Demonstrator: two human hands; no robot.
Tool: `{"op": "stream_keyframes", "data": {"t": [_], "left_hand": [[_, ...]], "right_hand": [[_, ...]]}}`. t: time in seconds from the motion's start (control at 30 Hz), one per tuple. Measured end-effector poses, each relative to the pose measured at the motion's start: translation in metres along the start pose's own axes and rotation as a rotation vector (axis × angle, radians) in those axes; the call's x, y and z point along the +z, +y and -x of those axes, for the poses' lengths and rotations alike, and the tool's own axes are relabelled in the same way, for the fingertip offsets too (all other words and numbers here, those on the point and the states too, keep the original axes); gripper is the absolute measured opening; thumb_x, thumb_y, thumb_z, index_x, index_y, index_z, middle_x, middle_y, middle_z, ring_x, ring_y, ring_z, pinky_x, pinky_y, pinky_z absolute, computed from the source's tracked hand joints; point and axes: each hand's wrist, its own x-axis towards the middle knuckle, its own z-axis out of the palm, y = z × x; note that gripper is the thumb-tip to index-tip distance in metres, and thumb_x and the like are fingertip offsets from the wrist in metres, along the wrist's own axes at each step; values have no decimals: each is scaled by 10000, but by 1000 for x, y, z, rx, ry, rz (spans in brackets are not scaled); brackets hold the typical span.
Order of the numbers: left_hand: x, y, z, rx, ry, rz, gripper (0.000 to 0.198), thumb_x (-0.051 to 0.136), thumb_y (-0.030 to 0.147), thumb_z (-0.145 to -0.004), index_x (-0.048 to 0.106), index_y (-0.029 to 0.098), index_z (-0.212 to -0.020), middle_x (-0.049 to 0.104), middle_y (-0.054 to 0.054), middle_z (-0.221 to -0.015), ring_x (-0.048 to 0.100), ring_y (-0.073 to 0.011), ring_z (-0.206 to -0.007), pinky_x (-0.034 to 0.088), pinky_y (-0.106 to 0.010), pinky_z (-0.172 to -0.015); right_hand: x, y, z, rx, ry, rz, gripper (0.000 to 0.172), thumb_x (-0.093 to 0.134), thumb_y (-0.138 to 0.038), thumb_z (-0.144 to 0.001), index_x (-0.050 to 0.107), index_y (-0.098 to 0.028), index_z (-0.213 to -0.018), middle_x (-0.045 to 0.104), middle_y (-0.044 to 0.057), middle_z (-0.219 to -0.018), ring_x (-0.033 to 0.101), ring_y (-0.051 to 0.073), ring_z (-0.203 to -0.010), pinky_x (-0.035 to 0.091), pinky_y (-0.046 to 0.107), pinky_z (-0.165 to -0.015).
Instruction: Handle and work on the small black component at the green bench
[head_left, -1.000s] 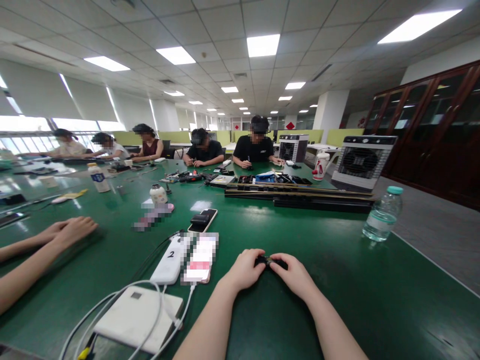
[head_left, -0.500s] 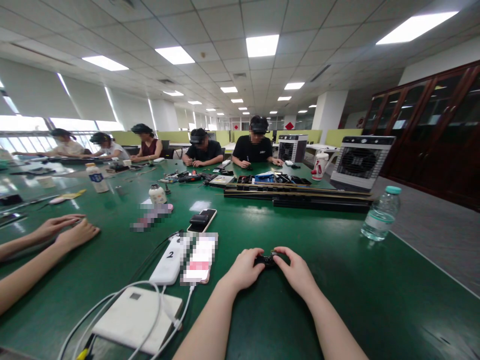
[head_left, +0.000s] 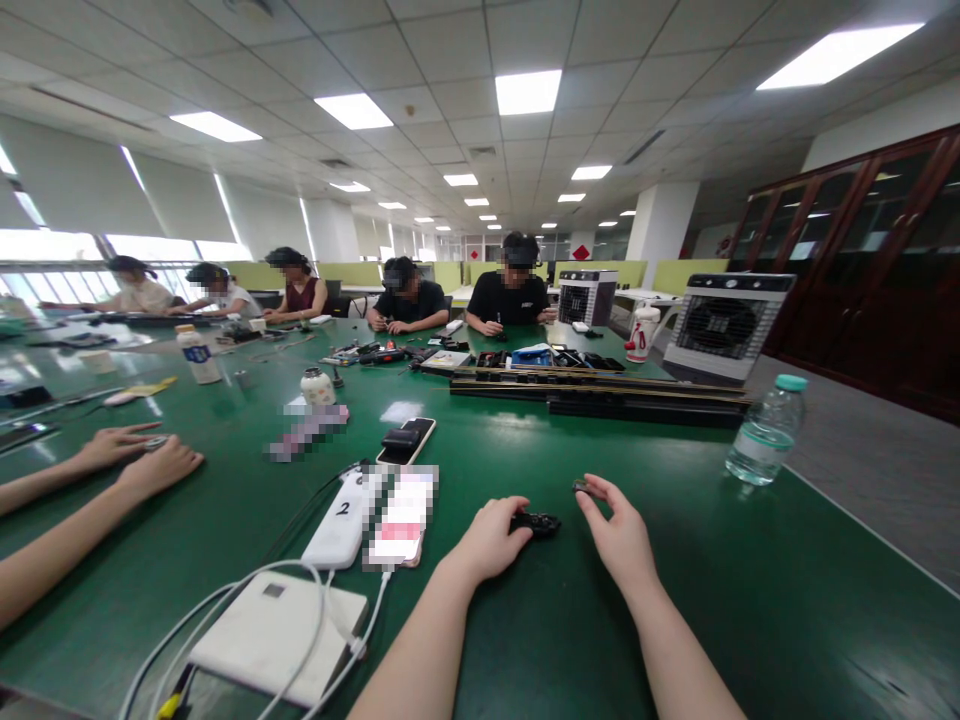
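On the green table [head_left: 697,560], my left hand [head_left: 495,538] grips the left end of a small black device [head_left: 538,524] with thumb and fingers. Its upper face shows small parts, too small to name, and my palm hides its left end. To the right and apart from it, my right hand [head_left: 619,530] pinches a small dark piece [head_left: 580,486] between thumb and fingertips, just above the tabletop. I cannot make out what kind of piece it is.
Left of my arm lie a white power bank [head_left: 337,520], a phone [head_left: 401,515], another phone [head_left: 420,440] and a white box [head_left: 277,635] with cables. A water bottle [head_left: 766,435] stands right. Black rails [head_left: 645,408] lie ahead. A co-worker's hands [head_left: 150,460] are at left.
My right hand has moved right and slightly up, away from the black device, with the small dark piece in its fingertips. My left hand stays on the device.
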Motion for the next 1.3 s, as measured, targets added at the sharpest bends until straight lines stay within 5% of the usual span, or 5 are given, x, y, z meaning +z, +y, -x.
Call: {"op": "stream_keyframes", "data": {"t": [0.57,1.07,1.3], "left_hand": [[-2,1,1,-13,-3,20,431,552,255,-797,534,191,-1223,605,-72,-1181,527,-246,-1104,388,-353,-981],[3,-8,-3,0,1,65,477,600,224,-752,526,184,-1222,601,-80,-1170,536,-240,-1088,400,-348,-972],[4,-10,-3,2,5,68,475,606,234,-751,528,189,-1218,603,-80,-1154,540,-241,-1080,407,-353,-971]], "right_hand": [[-9,-15,2,-44,85,107,410,520,-496,-753,640,-216,-1028,684,93,-1051,615,264,-994,460,416,-898],[3,-12,9,-80,-357,152,260,588,-339,-716,696,-239,-930,720,46,-955,617,247,-981,461,396,-901],[8,-11,10,-81,-393,94,278,575,-339,-734,688,-228,-963,706,51,-1008,615,233,-1000,453,382,-930]]}}
